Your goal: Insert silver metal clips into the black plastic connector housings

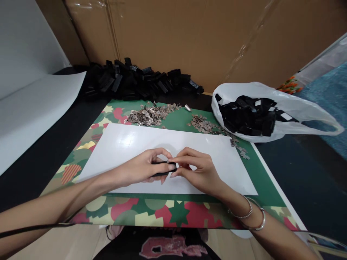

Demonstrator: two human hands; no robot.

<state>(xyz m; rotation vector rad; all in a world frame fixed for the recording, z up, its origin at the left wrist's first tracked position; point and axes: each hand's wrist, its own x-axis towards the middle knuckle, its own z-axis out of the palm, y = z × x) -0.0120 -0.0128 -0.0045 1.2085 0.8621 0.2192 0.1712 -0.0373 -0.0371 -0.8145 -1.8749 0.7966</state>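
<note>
Over the white sheet (pixel 130 144), my left hand (pixel 151 166) is closed around a small black plastic piece (pixel 162 174), its thumb lying along the top. My right hand (pixel 196 168) meets the right end of that piece with thumb and fingers pinched together. Whatever the right fingertips grip there is too small or hidden to make out. Beyond the sheet lie two heaps of small flat metal pieces, a larger heap (pixel 149 115) on the left and a smaller heap (pixel 202 124) to its right. A small silver cone (pixel 188 108) lies between them.
A long pile of black plastic pieces (pixel 141 81) runs along the cardboard wall (pixel 173 39). At the right, a white plastic bag (pixel 292 131) holds more black pieces. Loose metal bits (pixel 241 150) trail onto the green patterned mat (pixel 179 213). A curved white panel (pixel 40 108) stands left.
</note>
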